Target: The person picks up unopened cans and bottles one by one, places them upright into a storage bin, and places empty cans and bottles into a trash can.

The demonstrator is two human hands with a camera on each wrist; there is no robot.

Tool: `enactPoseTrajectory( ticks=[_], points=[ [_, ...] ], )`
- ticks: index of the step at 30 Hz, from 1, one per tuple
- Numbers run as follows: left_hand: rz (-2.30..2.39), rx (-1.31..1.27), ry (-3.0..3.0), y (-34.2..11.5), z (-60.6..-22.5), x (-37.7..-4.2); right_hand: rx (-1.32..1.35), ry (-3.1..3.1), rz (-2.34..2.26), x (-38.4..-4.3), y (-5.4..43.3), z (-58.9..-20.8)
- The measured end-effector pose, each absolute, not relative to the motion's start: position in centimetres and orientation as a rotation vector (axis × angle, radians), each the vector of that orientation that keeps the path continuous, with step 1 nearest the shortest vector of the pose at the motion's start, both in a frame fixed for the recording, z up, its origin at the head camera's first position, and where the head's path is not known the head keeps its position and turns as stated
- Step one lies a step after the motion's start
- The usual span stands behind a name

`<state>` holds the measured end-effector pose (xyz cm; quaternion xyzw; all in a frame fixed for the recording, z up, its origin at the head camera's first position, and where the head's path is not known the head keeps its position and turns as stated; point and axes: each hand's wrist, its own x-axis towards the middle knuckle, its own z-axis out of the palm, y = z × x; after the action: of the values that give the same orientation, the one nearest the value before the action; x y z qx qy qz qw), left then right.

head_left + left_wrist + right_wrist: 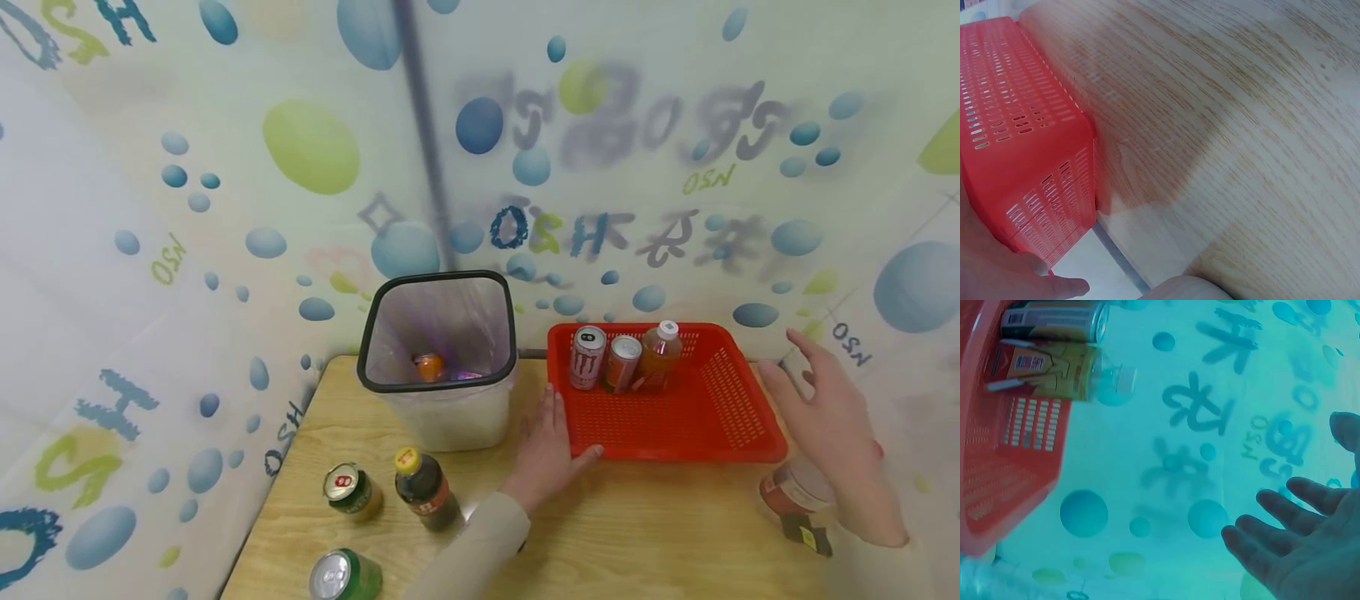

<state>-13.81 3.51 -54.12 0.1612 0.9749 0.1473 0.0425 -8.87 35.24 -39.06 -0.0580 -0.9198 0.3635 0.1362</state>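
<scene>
Sleeve first, since it's closest to the head camera: a beige sleeve point(480, 550) comes up from the bottom edge, and past it the left hand point(546, 462) lies flat-ish against the front-left corner of a red basket point(675, 433), fingers straight along the side, thumb stuck out, not gripping. That basket sits on a wooden table point(645, 533) with a pale pink can point(587, 367), a second can point(622, 367) and a white-capped bottle point(660, 358) standing upright near its back left. Over to the right, the right hand point(825, 417) is spread and holding nothing, partly in front of a red-labelled container point(797, 490) (can't tell if they touch). Left of the basket there's a black-rimmed bin point(457, 425), then a yellow-capped cola bottle point(429, 493), a dark green can point(352, 493) and a brighter green can point(347, 575). Left wrist cam: basket's slotted walls fill the left side, hand against them at lower left. Right wrist cam is super blue, but fingers are clearly stretched and apart, palm bare, well clear of the basket.
</scene>
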Motion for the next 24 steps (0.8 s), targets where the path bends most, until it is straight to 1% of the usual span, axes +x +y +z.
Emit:
enactPoseTrajectory(
  ticks=[8, 15, 18, 24],
  points=[
    [0.457, 0.499, 2.984, 3.6, -54.1, -13.9, -0.314, -2.506, 0.952, -5.4, 36.8, -39.5],
    [0.464, 0.504, 2.994, 3.6, -54.4, -13.9, -0.645, -2.524, 1.062, -3.3, 38.8, -40.9],
    [0.467, 0.508, 3.000, 3.5, -54.4, -13.9, -0.740, -2.523, 1.093, -2.8, 39.7, -41.8],
    [0.432, 0.515, 3.004, 3.5, -54.3, -13.9, -0.720, -2.439, 1.111, -1.9, 40.7, -44.1]
  ],
)
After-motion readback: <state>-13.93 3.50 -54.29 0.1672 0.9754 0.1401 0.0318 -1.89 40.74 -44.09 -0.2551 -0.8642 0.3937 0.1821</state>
